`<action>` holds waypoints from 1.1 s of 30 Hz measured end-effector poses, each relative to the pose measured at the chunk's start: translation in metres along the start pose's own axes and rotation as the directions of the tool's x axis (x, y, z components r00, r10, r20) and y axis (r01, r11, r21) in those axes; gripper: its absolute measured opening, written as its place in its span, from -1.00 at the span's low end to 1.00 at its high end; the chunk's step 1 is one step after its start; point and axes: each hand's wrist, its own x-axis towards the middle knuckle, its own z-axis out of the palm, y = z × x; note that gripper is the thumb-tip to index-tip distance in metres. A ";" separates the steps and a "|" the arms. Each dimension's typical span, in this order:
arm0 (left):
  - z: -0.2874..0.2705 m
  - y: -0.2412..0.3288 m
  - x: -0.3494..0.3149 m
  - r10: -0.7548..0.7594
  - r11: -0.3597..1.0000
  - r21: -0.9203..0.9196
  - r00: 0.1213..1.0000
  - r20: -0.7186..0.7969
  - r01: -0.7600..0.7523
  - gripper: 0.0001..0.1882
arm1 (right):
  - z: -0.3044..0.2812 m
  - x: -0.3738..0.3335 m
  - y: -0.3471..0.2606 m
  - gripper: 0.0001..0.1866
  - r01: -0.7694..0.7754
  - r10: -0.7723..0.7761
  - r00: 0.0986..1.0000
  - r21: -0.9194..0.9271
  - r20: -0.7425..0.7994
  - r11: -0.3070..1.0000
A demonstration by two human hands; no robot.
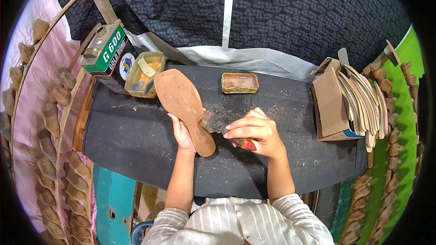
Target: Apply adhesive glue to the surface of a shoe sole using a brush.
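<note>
My left hand (182,137) grips a brown insole (178,93) at its narrow waist from beneath, with most of the fingers hidden behind it. The insole is tilted, its wide forefoot up and to the left, its heel toward me. In my right hand (260,132) is a brush (211,121) with dark, clotted bristles and a red-and-yellow handle. Its bristle end lies against the right edge of the insole near the waist. Both hands are above the dark cloth on the table (290,154).
Beyond the hands sits a small shallow tray (240,83) of brownish stuff. At the left stand a green-and-black metal can (109,56) and a tub (160,59) of yellowish paste with flat scrapers. A cardboard box (330,104) of insoles is on the right. Racks of shoe lasts (50,147) flank the table.
</note>
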 end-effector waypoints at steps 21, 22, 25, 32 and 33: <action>-0.007 0.005 0.004 0.019 0.997 -0.073 0.991 0.129 -0.010 -0.24 | -0.025 -0.006 0.043 -0.65 -0.271 0.217 0.895 -0.090 -0.390 0.958; -0.007 0.005 0.004 0.007 0.998 -0.058 0.993 0.114 0.000 -0.24 | -0.024 -0.005 0.053 -0.66 -0.321 0.261 0.886 -0.101 -0.384 0.942; -0.006 0.006 0.002 0.001 0.997 -0.079 0.988 0.151 0.011 -0.23 | -0.017 -0.003 0.081 -0.65 -0.402 0.352 0.862 -0.069 -0.364 0.913; -0.004 0.007 0.001 0.007 0.997 -0.071 0.990 0.140 0.003 -0.24 | 0.003 0.001 0.120 -0.60 -0.456 0.431 0.848 -0.010 -0.307 0.890; -0.004 0.006 0.001 0.016 0.997 -0.079 0.988 0.154 -0.004 -0.24 | 0.005 0.000 0.125 -0.60 -0.431 0.410 0.852 0.009 -0.327 0.902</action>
